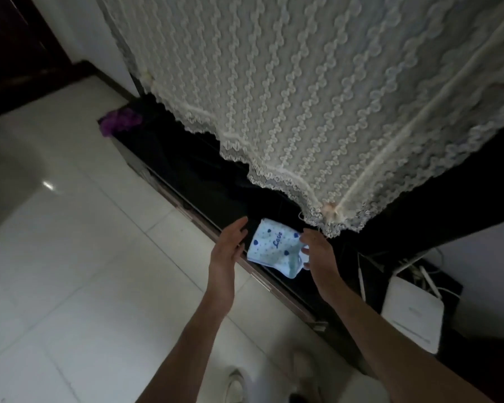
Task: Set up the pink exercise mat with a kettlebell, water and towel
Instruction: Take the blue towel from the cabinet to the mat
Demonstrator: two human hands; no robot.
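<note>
A small folded towel (274, 245), white with blue hearts and the word "Love", is lifted just above a low dark cabinet top (204, 181). My right hand (317, 257) pinches the towel's right edge between fingers and thumb. My left hand (227, 251) is held flat with fingers apart just left of the towel, close to it but apart from it. The pink mat, the kettlebell and the water are not in view.
A cream lace cloth (303, 97) hangs over a tall object above the cabinet. A purple thing (120, 123) lies at the cabinet's far left end. A white box with cables (410, 315) sits to the right. Glossy white floor tiles (70, 271) spread to the left.
</note>
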